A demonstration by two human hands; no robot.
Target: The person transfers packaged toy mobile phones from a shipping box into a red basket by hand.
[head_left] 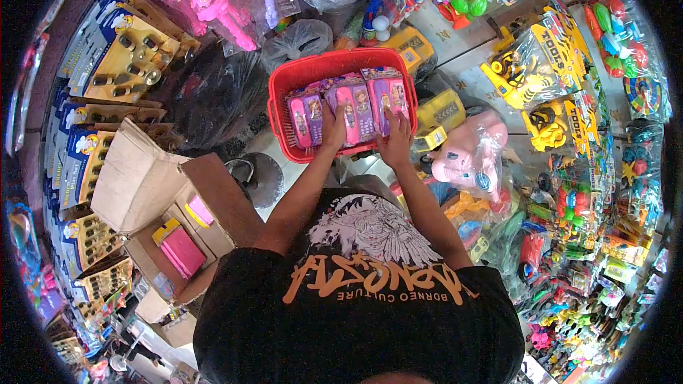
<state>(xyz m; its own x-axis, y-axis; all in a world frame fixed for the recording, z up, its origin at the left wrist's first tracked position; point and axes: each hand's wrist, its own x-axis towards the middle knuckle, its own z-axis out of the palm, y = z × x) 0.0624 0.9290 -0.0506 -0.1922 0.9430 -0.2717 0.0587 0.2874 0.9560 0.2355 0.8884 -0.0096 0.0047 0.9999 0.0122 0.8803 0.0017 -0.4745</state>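
Note:
In front of me stands a red plastic basket (276, 71) holding several pink and purple toy packs in side-by-side stacks. Pictures of figures and rows of small buttons show on them. My left hand (333, 131) reaches in between the left pack (304, 119) and the middle pack (356, 110), its fingers stretched over their edges. On the right pack (391, 96) rests the lower part of my right hand's reach: my right hand (395, 139) touches its near end with fingers apart. Neither hand lifts a pack clear of the basket.
An open cardboard box (220, 188) with pink packs (183, 250) inside stands at my left. Carded toy sets (128, 50) hang along the left side. A pink bagged toy (469, 146) and yellow boxes (441, 114) lie right of the basket. Yellow truck toys (526, 71) hang farther right.

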